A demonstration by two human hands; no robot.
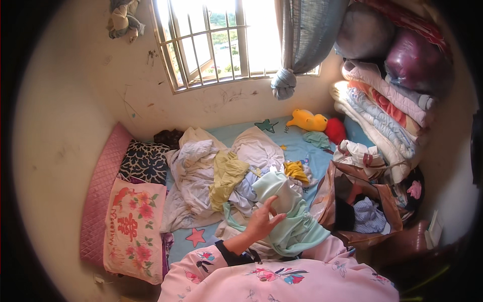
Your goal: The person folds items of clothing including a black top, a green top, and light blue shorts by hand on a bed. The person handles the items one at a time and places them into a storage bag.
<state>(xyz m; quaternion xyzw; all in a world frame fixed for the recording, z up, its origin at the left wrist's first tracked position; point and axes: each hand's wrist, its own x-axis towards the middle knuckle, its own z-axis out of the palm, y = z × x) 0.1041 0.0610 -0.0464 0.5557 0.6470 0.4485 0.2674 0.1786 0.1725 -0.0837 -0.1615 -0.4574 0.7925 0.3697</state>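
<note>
A pale mint-green garment (297,221) hangs bunched in front of me, over the heap on the bed. My left hand (264,220) is at its left side, open, with thumb and fingers apart and lying against the cloth. The pink flowered sleeve of my right arm runs up to the garment's lower right edge. My right hand is hidden behind or inside the cloth, so its fingers do not show. Just beyond lie a yellow-olive garment (226,176), a mustard cloth (297,171) and crumpled white clothes (193,168).
An open brown bag (322,204) with clothes inside stands at the right. Folded quilts (377,121) are stacked behind it. A pink floral pillow cover (135,226) lies at the left. An orange plush toy (307,121) rests by the wall, below a barred window (216,45).
</note>
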